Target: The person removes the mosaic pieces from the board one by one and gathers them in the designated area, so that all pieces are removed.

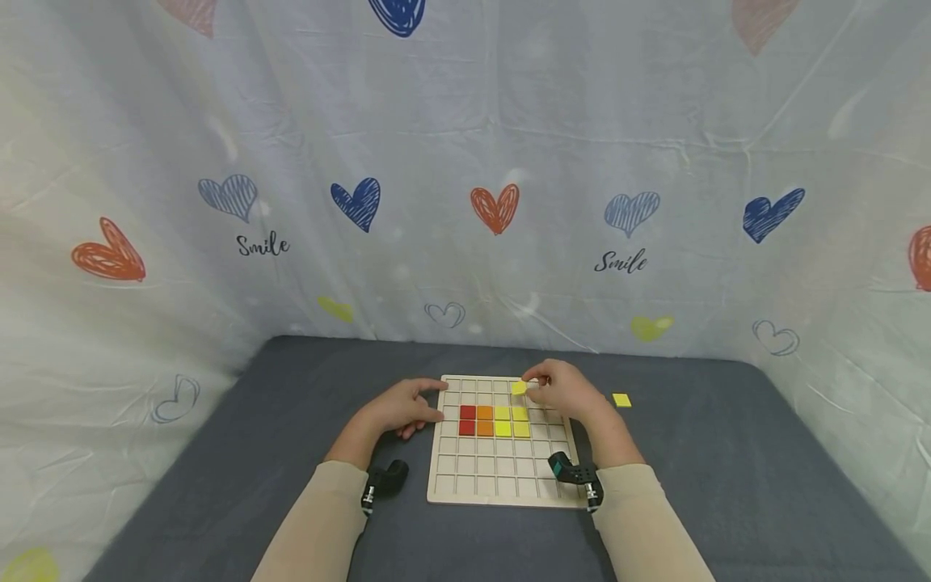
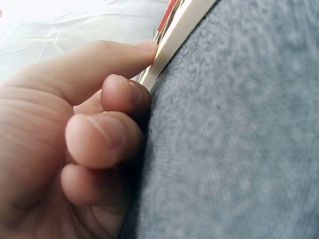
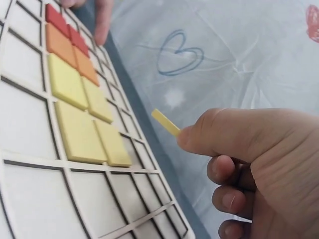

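Soft, fairly even light fills the head view, where small details look smeared. In the left wrist view, the curtain [image 2: 30, 30] washes out pale and dark shadow gathers under the fingers [image 2: 94, 142]; the bench [image 2: 239, 139] is blurred. The right wrist view bends the lines of the board [image 3: 30, 119] and softens the curtain.

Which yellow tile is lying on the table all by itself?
The yellow tile right of the board, alone on the table. Four others sit on the board, and another is pinched in the right grip.
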A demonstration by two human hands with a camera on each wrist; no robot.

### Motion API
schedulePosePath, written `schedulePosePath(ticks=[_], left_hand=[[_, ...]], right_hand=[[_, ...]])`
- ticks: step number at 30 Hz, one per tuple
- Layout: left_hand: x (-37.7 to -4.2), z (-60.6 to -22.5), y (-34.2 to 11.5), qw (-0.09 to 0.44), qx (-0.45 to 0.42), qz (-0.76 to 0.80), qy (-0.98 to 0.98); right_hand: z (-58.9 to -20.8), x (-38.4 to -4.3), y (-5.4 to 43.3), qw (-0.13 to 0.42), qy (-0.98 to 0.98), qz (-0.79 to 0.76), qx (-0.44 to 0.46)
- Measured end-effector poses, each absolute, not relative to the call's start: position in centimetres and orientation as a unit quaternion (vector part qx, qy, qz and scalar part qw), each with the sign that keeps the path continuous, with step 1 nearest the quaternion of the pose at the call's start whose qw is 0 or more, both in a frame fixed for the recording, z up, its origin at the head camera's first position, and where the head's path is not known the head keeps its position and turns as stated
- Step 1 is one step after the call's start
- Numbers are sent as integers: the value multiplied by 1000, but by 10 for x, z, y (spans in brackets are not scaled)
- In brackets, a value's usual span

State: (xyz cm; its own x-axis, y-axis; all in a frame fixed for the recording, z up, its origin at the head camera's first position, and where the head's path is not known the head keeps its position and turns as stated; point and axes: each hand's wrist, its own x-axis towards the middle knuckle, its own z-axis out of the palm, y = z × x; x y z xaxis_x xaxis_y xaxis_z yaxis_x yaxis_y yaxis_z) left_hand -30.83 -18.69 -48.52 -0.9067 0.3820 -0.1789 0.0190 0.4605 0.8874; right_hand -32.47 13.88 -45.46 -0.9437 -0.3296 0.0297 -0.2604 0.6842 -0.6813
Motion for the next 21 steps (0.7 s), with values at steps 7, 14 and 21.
schedulePosePath(ticks=[7, 14, 21], left_hand=[[-308, -485, -187, 179, 115, 503, 838], [-310, -487, -187, 179, 112, 501, 839], [-309, -487, -187, 176, 115, 499, 840]], right_hand=[[-439, -319, 150, 20, 912, -377, -159], [-426, -315, 167, 5, 905, -396, -156], [-421, -314, 192, 1, 902, -410, -133]])
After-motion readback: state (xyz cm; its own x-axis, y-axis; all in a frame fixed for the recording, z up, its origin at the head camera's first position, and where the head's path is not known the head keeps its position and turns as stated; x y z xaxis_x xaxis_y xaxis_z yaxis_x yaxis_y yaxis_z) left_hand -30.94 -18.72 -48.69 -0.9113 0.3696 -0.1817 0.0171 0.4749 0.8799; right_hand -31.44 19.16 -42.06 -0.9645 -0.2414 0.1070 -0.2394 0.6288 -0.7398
